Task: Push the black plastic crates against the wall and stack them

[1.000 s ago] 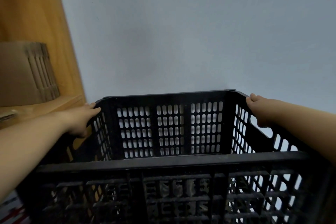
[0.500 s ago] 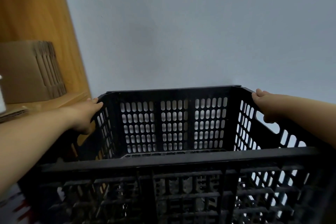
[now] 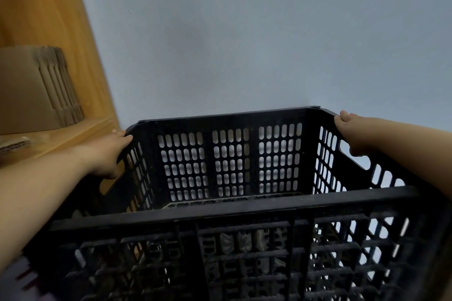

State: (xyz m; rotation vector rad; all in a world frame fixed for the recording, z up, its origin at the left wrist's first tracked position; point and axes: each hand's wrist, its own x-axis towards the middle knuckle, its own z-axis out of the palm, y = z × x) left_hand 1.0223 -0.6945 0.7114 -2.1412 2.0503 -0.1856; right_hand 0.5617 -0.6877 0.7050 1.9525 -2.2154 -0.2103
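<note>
Closest to the camera, the near long side of the black crate (image 3: pixel 230 212) fills the lower part of the view. Its grid of slots is dark, and what the crate rests on cannot be seen.

Further along, both hands hold the short sides of the crate, close to its far corners. The left hand (image 3: pixel 107 154) has its fingers pressed together and curled over the top edge, beside the left handle opening. The right hand (image 3: pixel 352 134) grips the right top edge in the same way, with the thumb down at the right handle opening.

Beyond them, the far side of the crate stands just before the grey wall (image 3: pixel 244 44), which shows pale through its slots. Whether the two touch, I cannot tell. To the left, a cardboard box (image 3: pixel 27 95) sits on a wooden shelf (image 3: pixel 73 137), near the far left corner of the crate.

Compared with one second ago, the far edge of the crate is higher in the view, a strip of its bottom is now visible, and the shelf with the box has come closer to the middle. The hands keep the same grip. I judge that the crate is travelling forward into the corner, so the push is almost finished. Stacking is not yet done, and a second crate is not clearly visible.
</note>
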